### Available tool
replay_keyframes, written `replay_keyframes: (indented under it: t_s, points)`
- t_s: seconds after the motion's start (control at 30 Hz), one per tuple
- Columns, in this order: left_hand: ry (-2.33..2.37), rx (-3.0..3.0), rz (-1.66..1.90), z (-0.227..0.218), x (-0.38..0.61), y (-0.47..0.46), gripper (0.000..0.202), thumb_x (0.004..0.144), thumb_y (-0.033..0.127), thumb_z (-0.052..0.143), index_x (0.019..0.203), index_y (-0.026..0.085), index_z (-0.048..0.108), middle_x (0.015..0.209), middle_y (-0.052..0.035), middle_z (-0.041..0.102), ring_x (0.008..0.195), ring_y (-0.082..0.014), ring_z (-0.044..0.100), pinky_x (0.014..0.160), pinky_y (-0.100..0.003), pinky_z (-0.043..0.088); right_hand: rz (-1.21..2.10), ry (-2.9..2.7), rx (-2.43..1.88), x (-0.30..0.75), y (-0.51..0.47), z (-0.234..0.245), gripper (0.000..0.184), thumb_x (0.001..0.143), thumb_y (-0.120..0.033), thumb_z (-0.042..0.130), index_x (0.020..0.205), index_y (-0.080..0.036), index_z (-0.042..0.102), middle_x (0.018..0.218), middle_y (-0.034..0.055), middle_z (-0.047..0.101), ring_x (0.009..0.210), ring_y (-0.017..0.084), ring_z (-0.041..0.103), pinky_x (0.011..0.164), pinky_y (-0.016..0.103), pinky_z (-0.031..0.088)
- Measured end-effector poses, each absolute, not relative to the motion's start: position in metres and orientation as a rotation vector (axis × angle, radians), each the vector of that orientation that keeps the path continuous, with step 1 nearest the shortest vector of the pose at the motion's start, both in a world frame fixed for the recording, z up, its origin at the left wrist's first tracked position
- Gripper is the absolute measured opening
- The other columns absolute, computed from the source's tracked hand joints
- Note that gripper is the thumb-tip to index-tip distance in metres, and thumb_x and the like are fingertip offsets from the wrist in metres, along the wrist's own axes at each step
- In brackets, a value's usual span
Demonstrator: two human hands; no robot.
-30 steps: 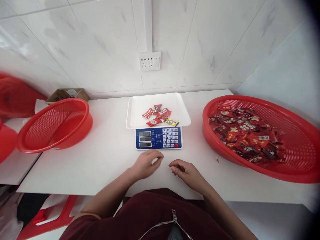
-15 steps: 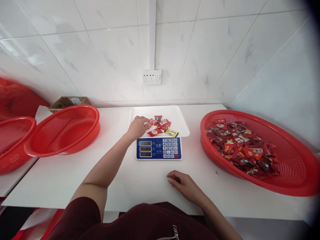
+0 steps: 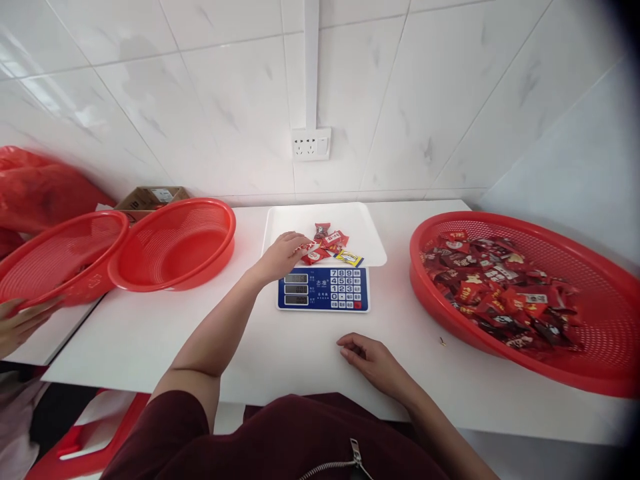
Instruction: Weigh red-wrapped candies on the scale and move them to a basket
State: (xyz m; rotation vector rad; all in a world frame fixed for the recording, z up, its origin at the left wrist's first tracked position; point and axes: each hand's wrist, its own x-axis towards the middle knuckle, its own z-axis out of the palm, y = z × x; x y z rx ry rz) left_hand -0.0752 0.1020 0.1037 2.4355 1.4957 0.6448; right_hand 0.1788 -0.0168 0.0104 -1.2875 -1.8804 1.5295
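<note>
A blue-faced digital scale [image 3: 325,289] with a white weighing tray [image 3: 370,230] stands mid-table. Several wrapped candies [image 3: 331,245], mostly red and one yellow, lie on the tray. My left hand [image 3: 281,254] reaches onto the tray's near left part, its fingers curled over a red-and-white candy among them. My right hand [image 3: 371,359] rests on the white table [image 3: 280,340] in front of the scale, fingers loosely bent, holding nothing.
A big red basket [image 3: 595,280] full of wrapped candies sits at the right. A red basket [image 3: 175,243] stands at the left, another [image 3: 55,257] beside it held by another person's hand [image 3: 23,323]. A cardboard box [image 3: 153,197] and a wall socket [image 3: 311,143] are behind.
My left hand went from the table in front of the scale up onto the tray and closed over a candy. The left baskets shifted right in view. My right hand stayed put.
</note>
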Motion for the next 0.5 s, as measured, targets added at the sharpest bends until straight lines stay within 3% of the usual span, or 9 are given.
replay_keyframes:
  t_s: [0.17, 0.5]
  points:
    - [1.432, 2.369, 0.662, 0.109, -0.068, 0.105, 0.024, 0.089, 0.03, 0.048, 0.103, 0.024, 0.066, 0.111, -0.0044, 0.061, 0.115, -0.0209, 0.048, 0.1, -0.038, 0.039, 1.541, -1.865, -1.294, 0.179, -0.018, 0.008, 0.025, 0.085, -0.038, 0.049, 0.097, -0.02, 0.062, 0.083, 0.0029, 0.064, 0.076, 0.019, 0.058, 0.069, 0.031, 0.044]
    - [1.438, 2.344, 0.554, 0.099, -0.059, 0.111, 0.021, 0.084, 0.025, 0.054, 0.1, 0.027, 0.068, 0.114, -0.0048, 0.056, 0.117, -0.0224, 0.044, 0.101, -0.04, 0.038, 1.54, -1.831, -1.299, 0.178, -0.017, 0.008, 0.027, 0.084, -0.039, 0.049, 0.097, -0.018, 0.062, 0.079, 0.0027, 0.062, 0.073, 0.018, 0.056, 0.066, 0.031, 0.044]
